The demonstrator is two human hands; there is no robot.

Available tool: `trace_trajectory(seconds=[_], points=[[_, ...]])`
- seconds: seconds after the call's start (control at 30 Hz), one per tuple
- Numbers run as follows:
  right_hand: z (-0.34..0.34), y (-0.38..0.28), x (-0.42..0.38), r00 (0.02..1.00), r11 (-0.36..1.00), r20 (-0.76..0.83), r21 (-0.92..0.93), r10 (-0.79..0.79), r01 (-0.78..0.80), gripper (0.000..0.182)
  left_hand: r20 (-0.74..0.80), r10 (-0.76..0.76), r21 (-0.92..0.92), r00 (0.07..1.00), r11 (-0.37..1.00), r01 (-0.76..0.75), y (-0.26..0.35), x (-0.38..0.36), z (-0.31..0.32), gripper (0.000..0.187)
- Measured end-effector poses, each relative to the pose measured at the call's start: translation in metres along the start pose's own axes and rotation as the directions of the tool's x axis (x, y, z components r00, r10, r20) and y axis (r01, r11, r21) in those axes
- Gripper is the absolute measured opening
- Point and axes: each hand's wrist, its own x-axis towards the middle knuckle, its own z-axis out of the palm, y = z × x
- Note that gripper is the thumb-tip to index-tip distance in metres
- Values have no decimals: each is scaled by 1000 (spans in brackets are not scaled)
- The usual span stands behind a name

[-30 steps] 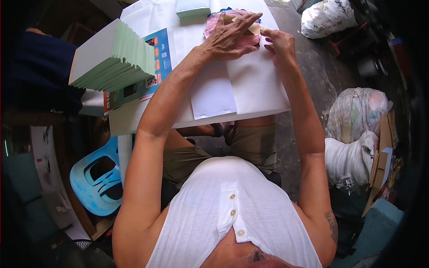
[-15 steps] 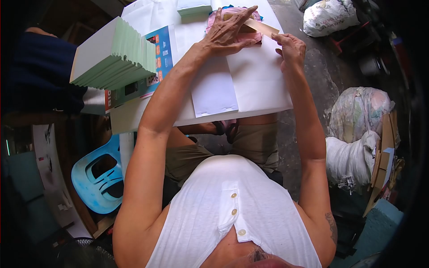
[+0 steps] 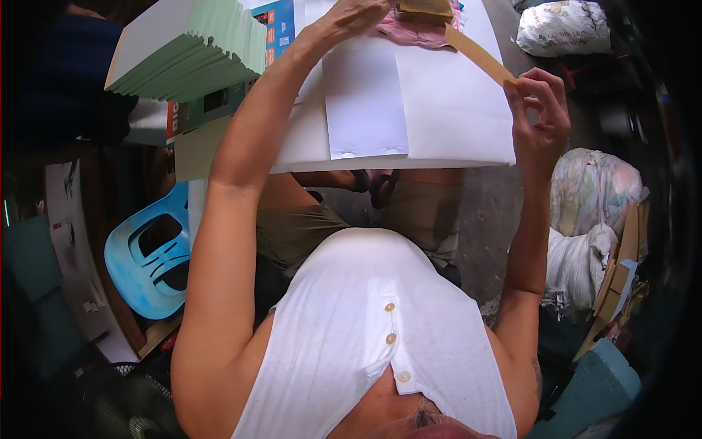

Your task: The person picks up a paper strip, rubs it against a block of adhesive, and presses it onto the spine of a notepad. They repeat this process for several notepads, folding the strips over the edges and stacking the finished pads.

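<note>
Right fingers [image 3: 532, 87] pinch near end of tan strip [image 3: 481, 56]; long axis slants forward-left from them. Left fingers [image 3: 376, 7]: cannot tell.

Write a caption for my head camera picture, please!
A right hand pinches a tan strip over a white table, by pink cloth.

Light is bright and cool on the tabletop [image 3: 459, 110] left of the right hand's fingers [image 3: 518, 86], where soft shadows fall. Beyond them, the room's sides sink into darkness. The wide view bends toward its black, rounded corners, and the outer edges look soft.
</note>
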Motion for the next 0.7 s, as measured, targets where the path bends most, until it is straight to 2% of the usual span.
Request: trace_trajectory(seconds=[0.03,0.07,0.1,0.17,0.2,0.23,0.27,0.37,0.47,0.5,0.7], points=[[-3,-10,-5,999,999,33,43,-31,29,9,-113,172,216,979,966,-145,4,-7,2,84],[-7,-20,-10,996,995,66,87,-60,54,10,-151,211,236,966,956,-172,4,-20,4,70],[-11,-32,-15,993,981,113,194,-27,5,10,-187,246,256,951,947,-195,23,-49,3,57],[-19,-53,-25,976,914,215,389,32,-115,11,-221,359,125,907,933,-338,37,-108,0,54],[-21,-56,-32,943,888,330,417,50,-194,10,-316,487,201,814,873,-444,49,-133,5,34],[-22,-59,-38,896,858,441,436,62,-274,10,-301,499,149,812,866,-477,52,-160,5,37],[-22,-61,-42,836,824,544,443,66,-353,10,-284,480,167,830,877,-450,49,-186,7,43],[-4,-74,-64,674,654,681,375,287,-657,10,-290,361,222,886,926,-305,41,-241,26,54],[13,-70,-73,564,572,731,292,384,-767,12,-364,271,300,891,940,-164,25,-259,44,57],[16,-68,-75,542,537,743,293,393,-791,13,-392,251,324,885,938,-122,21,-262,47,58],[34,-69,-75,518,500,738,280,434,-819,13,-428,263,263,864,952,-159,11,-256,47,47]])
